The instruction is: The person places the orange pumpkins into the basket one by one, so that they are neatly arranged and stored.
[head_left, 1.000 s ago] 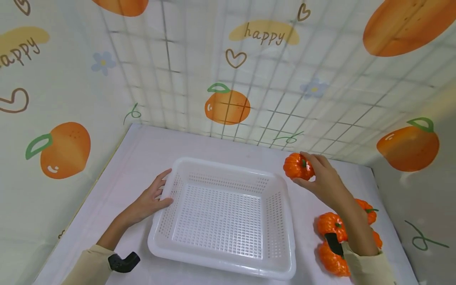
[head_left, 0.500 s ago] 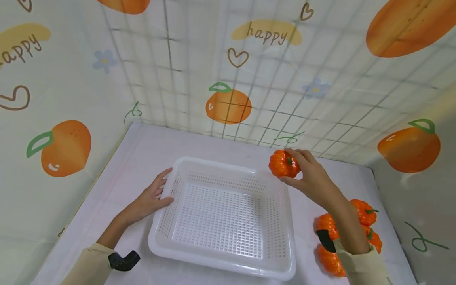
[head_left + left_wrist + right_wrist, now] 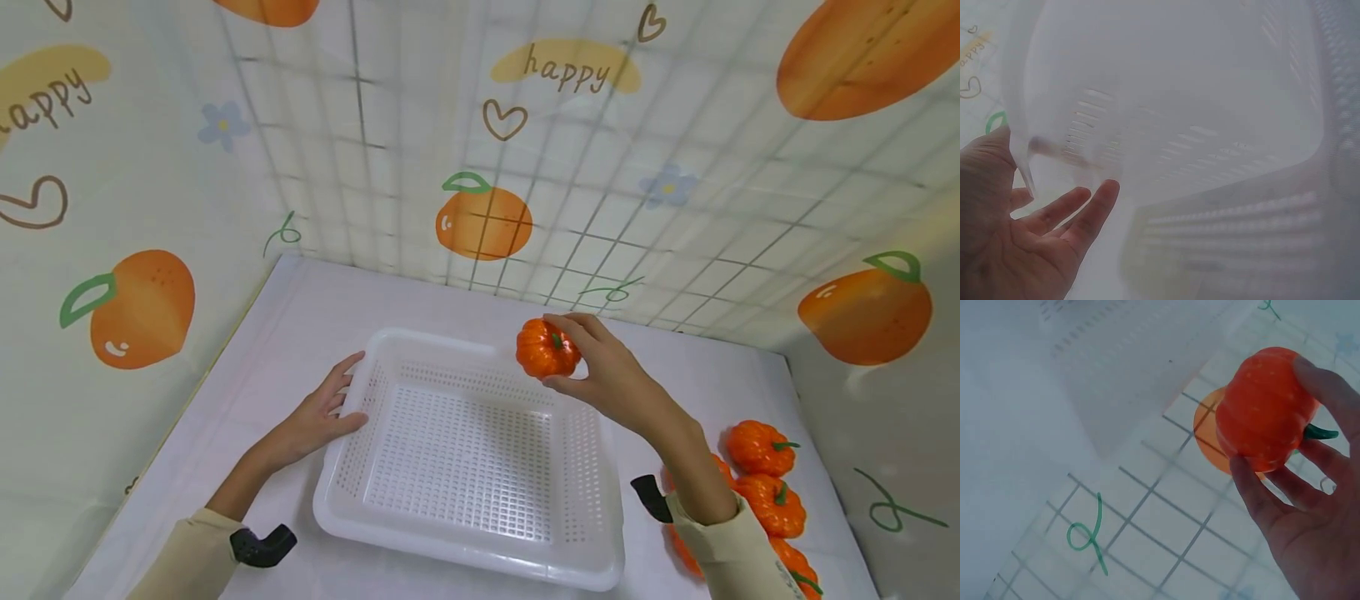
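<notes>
An orange toy pumpkin point(image 3: 538, 350) with a green stem is held in my right hand point(image 3: 615, 379), over the back right part of a white plastic basket point(image 3: 468, 557). The right wrist view shows the pumpkin point(image 3: 1265, 409) between thumb and fingertips, its stem toward the palm. My left hand point(image 3: 311, 427) holds the basket's left rim, thumb over the edge and fingers along the outside. In the left wrist view that hand point(image 3: 1032, 244) has its fingers loosely extended beside the slotted basket wall point(image 3: 1147, 69). Inside the basket only its perforated floor shows.
Several more orange pumpkins point(image 3: 759, 447) lie on the white table point(image 3: 315, 304) at the right, some partly hidden by the right sleeve point(image 3: 738, 550). A patterned curtain with a grid point(image 3: 585, 208) stands close behind the table. Black wrist straps point(image 3: 262, 546) are on both arms.
My right hand has carried the pumpkin leftward, from beyond the basket's right back corner to over its back rim. The left hand stays on the rim, and more of the pumpkins at right show.
</notes>
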Available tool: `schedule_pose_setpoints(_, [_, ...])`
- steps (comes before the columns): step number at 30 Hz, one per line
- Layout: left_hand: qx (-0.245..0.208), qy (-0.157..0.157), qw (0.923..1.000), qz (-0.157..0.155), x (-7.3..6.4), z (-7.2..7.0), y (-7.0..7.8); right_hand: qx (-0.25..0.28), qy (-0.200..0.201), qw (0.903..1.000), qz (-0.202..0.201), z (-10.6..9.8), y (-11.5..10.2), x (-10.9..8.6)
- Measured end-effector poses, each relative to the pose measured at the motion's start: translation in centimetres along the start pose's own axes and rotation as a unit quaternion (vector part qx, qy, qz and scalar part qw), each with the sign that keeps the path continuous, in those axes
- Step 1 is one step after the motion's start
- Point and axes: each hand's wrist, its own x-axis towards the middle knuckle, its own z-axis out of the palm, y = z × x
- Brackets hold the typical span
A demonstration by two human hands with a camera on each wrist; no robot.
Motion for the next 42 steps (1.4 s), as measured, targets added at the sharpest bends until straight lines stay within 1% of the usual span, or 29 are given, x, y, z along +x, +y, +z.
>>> schedule_pose_setpoints(7, [0.004, 0.002, 1.0000, 0.001, 0.0, -0.2, 0.2, 0.003, -0.028, 0.9990, -0.035, 1.7, -1.0, 1.3])
schedule_pose_setpoints(13, [-0.006, 0.002, 1.0000, -0.005, -0.1, -0.2, 0.2, -0.001, -0.063, 0.9957, -0.069, 3.4, -2.2, 2.5])
schedule_pose_setpoints(16, [-0.008, 0.002, 1.0000, -0.006, -0.1, -0.1, 0.0, -0.004, -0.079, 0.9940, -0.076, 4.2, -2.7, 3.0])
schedule_pose_setpoints(19, [-0.002, 0.003, 1.0000, -0.004, -0.1, -0.1, 0.0, -0.011, -0.096, 0.9926, -0.074, 4.9, -3.0, 3.5])
schedule_pose_setpoints(25, [-0.004, 0.003, 1.0000, 0.000, 0.0, -0.1, 0.1, -0.003, -0.121, 0.9893, -0.081, 6.4, -3.4, 4.2])
schedule_pose_setpoints(32, [-0.005, 0.008, 0.9999, -0.007, -0.1, -0.1, 0.5, -0.009, -0.147, 0.9834, -0.106, 8.7, -3.6, 5.5])
schedule_pose_setpoints(36, [-0.003, 0.008, 0.9999, -0.010, 0.0, -0.1, 0.3, -0.006, -0.161, 0.9791, -0.124, 9.6, -3.9, 6.2])
schedule_pose_setpoints(42, [-0.009, 0.001, 0.9999, -0.007, 0.1, -0.3, 0.0, -0.013, -0.173, 0.9732, -0.150, 11.0, -4.2, 6.8])
